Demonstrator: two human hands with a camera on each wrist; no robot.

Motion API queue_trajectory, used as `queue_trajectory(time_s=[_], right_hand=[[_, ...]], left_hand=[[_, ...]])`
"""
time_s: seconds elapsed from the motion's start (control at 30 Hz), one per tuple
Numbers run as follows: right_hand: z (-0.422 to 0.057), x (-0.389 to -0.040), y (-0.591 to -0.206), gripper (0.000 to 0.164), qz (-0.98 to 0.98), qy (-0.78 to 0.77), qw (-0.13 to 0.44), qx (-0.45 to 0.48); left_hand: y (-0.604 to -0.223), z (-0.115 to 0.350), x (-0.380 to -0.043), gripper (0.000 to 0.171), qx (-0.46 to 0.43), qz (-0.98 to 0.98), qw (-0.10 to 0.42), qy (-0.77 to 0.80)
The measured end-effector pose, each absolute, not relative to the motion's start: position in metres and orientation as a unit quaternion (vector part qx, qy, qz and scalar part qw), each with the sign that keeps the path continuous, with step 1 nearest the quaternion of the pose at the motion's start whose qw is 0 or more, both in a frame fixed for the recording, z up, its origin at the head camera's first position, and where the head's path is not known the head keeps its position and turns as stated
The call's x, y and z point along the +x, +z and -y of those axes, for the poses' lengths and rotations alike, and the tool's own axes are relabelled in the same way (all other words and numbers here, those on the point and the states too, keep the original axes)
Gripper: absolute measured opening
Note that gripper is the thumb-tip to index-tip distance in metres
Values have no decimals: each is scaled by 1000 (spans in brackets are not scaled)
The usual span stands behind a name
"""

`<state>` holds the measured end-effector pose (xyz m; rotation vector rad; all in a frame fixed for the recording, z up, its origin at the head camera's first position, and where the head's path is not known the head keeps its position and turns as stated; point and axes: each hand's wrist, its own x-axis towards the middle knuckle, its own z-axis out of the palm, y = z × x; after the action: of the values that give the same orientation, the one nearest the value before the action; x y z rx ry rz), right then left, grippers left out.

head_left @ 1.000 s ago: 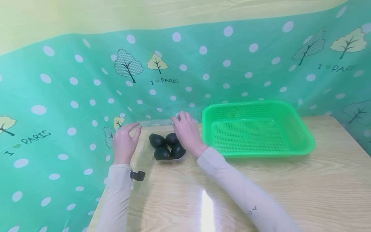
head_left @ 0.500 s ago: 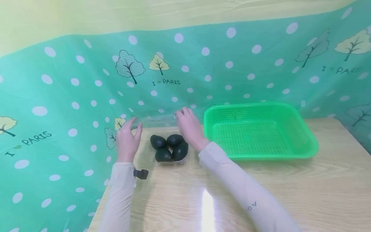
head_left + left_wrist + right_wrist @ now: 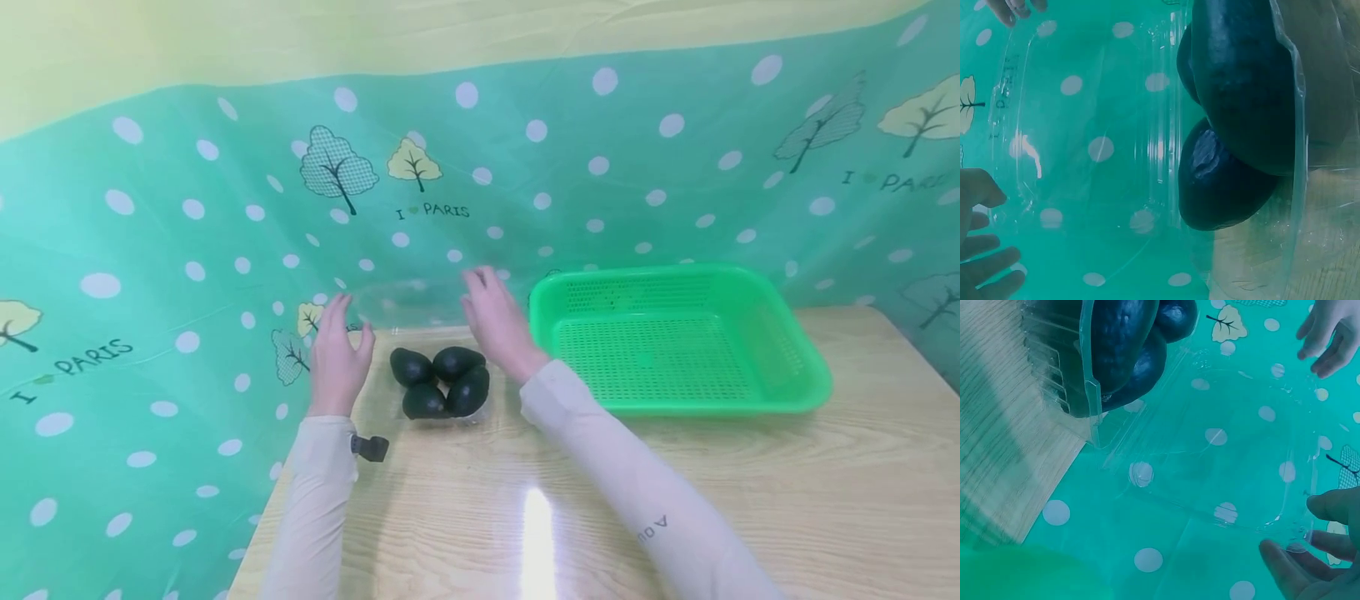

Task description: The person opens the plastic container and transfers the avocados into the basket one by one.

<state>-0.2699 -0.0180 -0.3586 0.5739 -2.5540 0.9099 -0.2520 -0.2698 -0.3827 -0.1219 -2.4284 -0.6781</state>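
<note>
Several dark green avocados [image 3: 425, 400] sit in a clear plastic clamshell box [image 3: 482, 416] on the table. Its transparent lid [image 3: 405, 304] is raised and tilted back towards the cloth. Beside the lid's left corner is my left hand [image 3: 337, 358], fingers spread and holding nothing; the left wrist view shows it apart from the lid. My right hand [image 3: 498, 321] is at the lid's other corner. In the right wrist view that hand's thumb and fingers [image 3: 1285, 565] stand apart around the corner, close to or touching the plastic.
A green perforated basket [image 3: 795, 379] stands right of the box, close to my right forearm. Behind the wooden table [image 3: 465, 517] hangs a green dotted cloth [image 3: 225, 242] with printed trees, which also runs down the table's left side.
The lid has swung up and back, away from the avocados. My left fingers have come away from its corner and spread. My right hand has moved slightly farther back.
</note>
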Motion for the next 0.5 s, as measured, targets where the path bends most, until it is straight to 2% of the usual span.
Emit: queue_trajectory(time_s=[0.27, 0.5], right_hand=[[15, -268, -356, 48, 908, 304, 208, 199], [15, -264, -357, 43, 914, 284, 206, 207]], left_hand=[[-383, 270, -248, 47, -47, 917, 301, -256], [-387, 272, -243, 44, -40, 922, 285, -259]])
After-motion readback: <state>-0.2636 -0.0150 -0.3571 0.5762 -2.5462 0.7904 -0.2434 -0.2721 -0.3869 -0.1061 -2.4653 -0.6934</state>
